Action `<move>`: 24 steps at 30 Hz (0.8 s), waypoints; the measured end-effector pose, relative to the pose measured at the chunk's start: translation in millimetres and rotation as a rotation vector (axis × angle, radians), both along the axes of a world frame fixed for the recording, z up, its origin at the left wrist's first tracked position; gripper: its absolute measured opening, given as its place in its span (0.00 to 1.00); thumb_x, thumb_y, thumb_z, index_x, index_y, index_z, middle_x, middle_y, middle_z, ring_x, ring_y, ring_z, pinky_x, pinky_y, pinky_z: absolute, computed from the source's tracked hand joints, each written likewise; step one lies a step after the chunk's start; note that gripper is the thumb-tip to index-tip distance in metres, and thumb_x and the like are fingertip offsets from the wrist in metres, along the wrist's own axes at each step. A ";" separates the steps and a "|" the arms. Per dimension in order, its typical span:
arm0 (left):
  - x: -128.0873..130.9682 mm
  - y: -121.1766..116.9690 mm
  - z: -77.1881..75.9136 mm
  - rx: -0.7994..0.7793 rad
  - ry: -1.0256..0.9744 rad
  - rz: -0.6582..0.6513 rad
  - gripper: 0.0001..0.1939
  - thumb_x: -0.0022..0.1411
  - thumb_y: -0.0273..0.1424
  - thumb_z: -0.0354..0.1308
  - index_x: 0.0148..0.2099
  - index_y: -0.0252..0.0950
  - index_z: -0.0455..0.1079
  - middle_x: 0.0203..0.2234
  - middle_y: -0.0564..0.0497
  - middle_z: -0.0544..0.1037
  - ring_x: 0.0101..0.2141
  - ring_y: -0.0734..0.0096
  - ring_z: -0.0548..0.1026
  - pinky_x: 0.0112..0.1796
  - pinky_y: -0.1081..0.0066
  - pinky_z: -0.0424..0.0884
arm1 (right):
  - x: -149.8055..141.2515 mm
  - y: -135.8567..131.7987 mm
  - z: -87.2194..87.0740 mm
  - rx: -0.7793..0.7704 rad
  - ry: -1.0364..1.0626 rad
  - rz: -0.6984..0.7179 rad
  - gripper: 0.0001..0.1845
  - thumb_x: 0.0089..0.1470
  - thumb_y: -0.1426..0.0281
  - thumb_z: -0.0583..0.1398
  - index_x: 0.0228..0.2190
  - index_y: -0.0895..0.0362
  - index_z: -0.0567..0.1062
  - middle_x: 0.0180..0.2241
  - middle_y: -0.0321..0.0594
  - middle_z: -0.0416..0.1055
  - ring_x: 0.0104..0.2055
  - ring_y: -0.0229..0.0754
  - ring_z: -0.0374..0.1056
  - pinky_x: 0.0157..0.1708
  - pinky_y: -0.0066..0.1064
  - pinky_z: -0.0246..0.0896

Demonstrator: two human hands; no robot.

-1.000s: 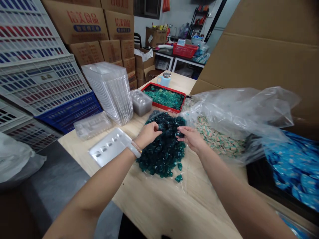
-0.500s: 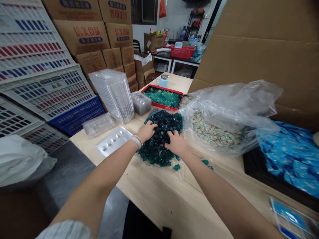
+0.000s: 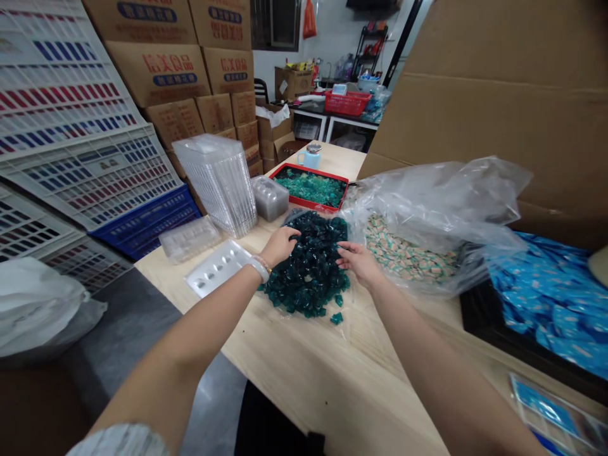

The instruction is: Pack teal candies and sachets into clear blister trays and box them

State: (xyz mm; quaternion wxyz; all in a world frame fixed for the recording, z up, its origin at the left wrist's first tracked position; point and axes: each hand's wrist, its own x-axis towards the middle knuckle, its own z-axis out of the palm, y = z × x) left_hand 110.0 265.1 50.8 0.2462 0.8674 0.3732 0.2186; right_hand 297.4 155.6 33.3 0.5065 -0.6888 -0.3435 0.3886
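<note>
Right hand (image 3: 360, 263) withdrew to the edge of the dark-green pieces (image 3: 308, 269), open; left hand (image 3: 280, 246) stayed cupped on them, grip unclear.

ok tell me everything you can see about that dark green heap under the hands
The heap of small dark teal-green pieces is a loose, uneven mound of glossy, translucent, angular bits; the view does not settle exactly what they are. It lies on the light wood table, seemingly on thin clear plastic, with a stray piece just off its lower edge. The left hand rests on its upper left side, and the right hand touches its right side.
</note>
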 end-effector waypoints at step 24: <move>39.9 -70.1 1.2 -1.087 -0.653 0.097 0.06 0.52 0.22 0.53 0.35 0.30 0.68 0.22 0.52 0.70 0.22 0.81 0.69 0.25 0.78 0.68 | -25.4 -31.2 0.4 0.125 0.160 0.078 0.12 0.36 0.65 0.59 0.26 0.57 0.67 0.16 0.29 0.65 0.18 0.32 0.65 0.17 0.23 0.60</move>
